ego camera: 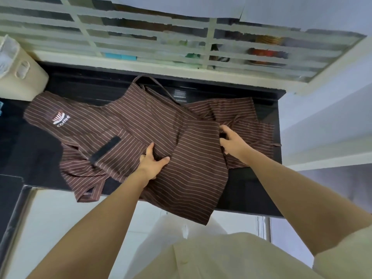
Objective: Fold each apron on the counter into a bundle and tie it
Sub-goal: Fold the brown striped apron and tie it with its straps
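Head view showed a brown striped apron spread loosely on the dark counter, lying under and between both hands, with its near hem hanging off the counter edge toward the person. The left hand gripped a bunched ridge of cloth, thumb splayed to its right. This looked like a hold meant to anchor the middle while the side was brought over. The right hand had its fingers curled round the edge of the top layer, apparently ready to lift or draw that flap across for a first fold.

Beyond the right hand lay more striped cloth, rumpled. Whether it was the same apron or a second one could not be told, and it would probably drag with the flap. Far from the left hand, on its outer side, sat the coffee logo, with a black strip nearer. A neck strap looped beyond both hands and may have needed freeing for tying. A cream basket stood well off, beyond the left hand, below a louvred window.
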